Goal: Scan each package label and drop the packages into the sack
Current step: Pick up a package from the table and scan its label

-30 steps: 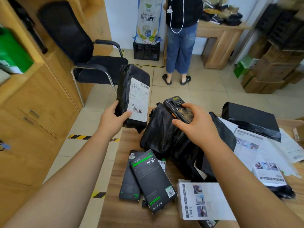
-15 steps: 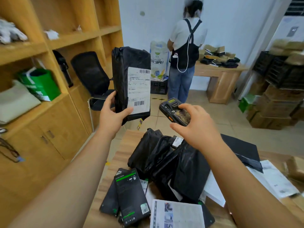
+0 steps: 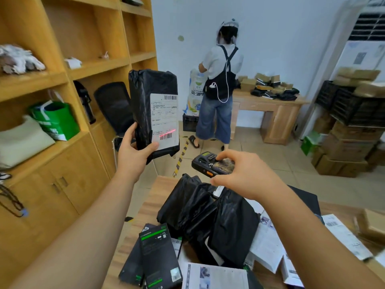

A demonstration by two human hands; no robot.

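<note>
My left hand grips the bottom of a black plastic package and holds it upright in front of me. Its white shipping label faces me, and a red scan line lies across the lower barcode. My right hand holds a black handheld scanner to the right of the package and a little below it, its head turned toward the label. A heap of black plastic packages lies on the wooden table under my right hand. No sack shows near me.
Dark boxed items with green stripes and printed sheets lie at the table's near edge. Wooden shelves and an office chair stand left. A person works at a far desk. Cartons and crates stack up on the right.
My left hand has raised the package upright, and my right hand lifted the scanner off the heap. The red scan line now shows on the label. My view has tilted up.
</note>
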